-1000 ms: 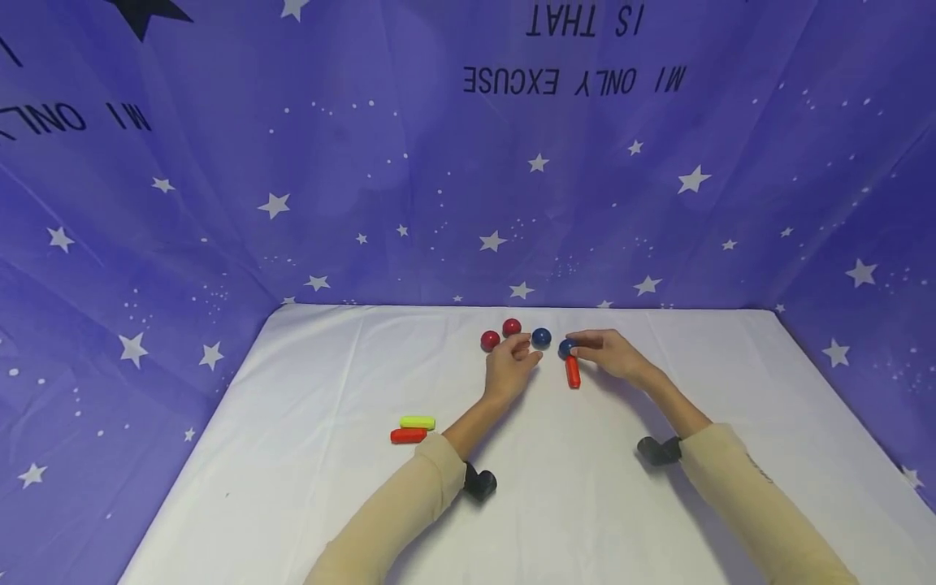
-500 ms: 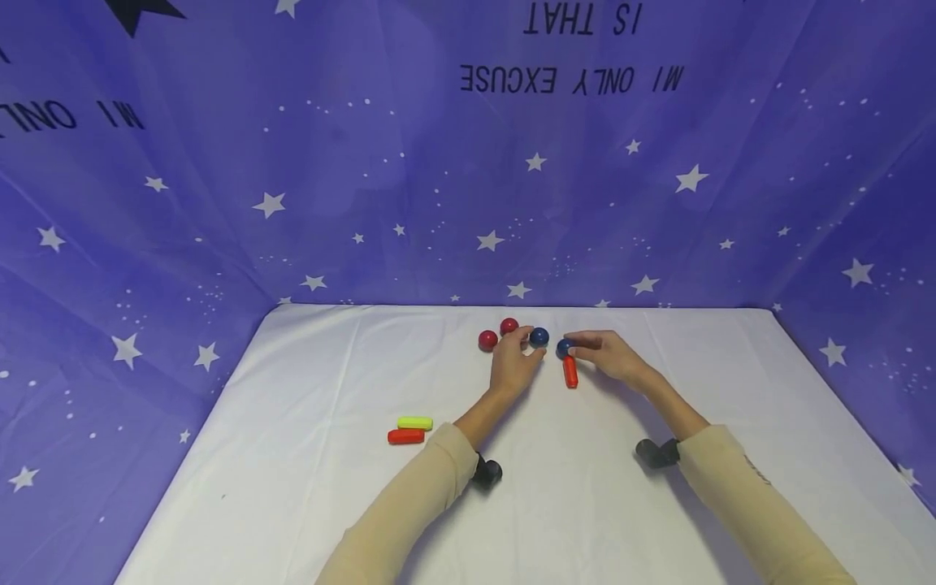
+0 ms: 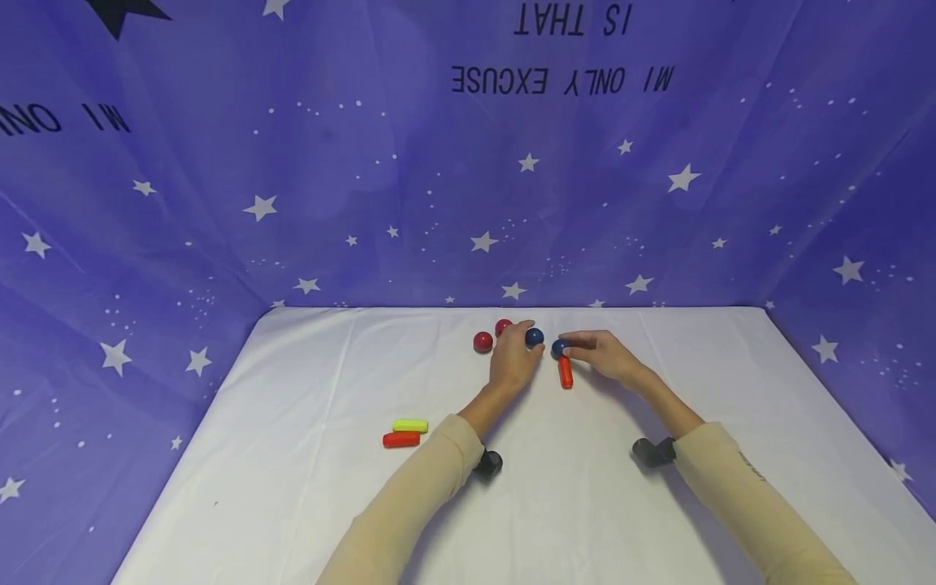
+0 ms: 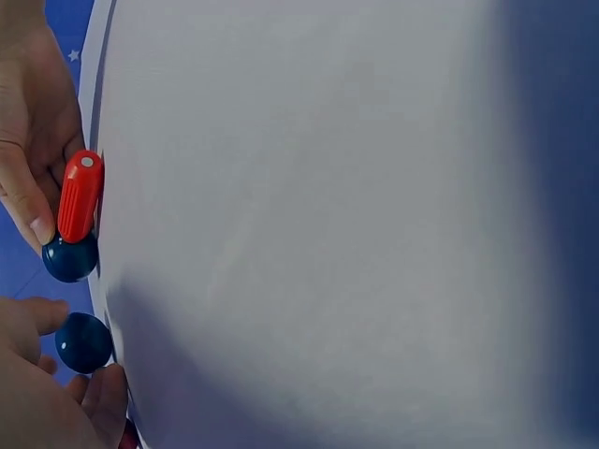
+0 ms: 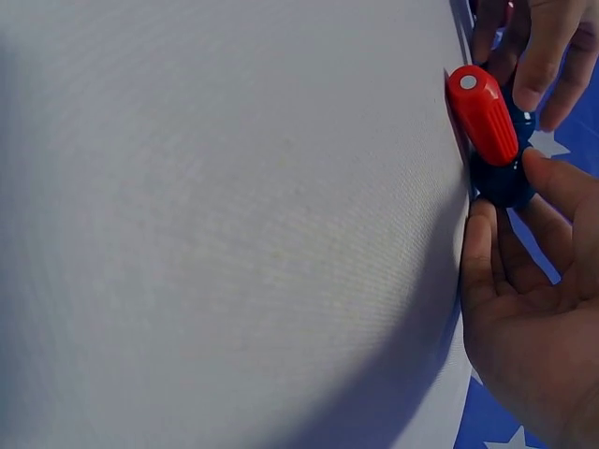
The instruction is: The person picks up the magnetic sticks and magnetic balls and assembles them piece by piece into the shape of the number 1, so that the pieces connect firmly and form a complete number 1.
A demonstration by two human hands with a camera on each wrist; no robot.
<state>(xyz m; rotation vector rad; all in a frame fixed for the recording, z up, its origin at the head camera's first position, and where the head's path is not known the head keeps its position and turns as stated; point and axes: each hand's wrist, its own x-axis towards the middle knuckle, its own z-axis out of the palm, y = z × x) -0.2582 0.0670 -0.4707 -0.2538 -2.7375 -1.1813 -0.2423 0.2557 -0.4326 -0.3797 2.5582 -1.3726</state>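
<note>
On the white tabletop, my right hand (image 3: 613, 355) pinches a glossy blue ball (image 4: 71, 257) between thumb and fingers. A ridged red stick (image 3: 565, 374) with a pale round dot on its end touches that ball and points toward my body. Just to the left, my left hand (image 3: 514, 357) has its thumb and fingers curled round a second blue ball (image 4: 84, 342). The two balls are a short gap apart in the head view. Two red balls lie beside my left hand; the nearer red ball (image 3: 483, 342) shows whole, the farther red ball (image 3: 503, 327) is partly hidden by the hand.
At the left of the table lie a yellow stick (image 3: 410, 426) and another red stick (image 3: 401, 439), side by side. A dark wrist camera (image 3: 653, 452) sticks out from the right cuff. A purple star-printed cloth (image 3: 439, 203) stands behind the table's far edge.
My left hand has moved slightly right and away from me, and its fingers have come round the second blue ball. The right hand keeps its hold on the ball with the red stick.
</note>
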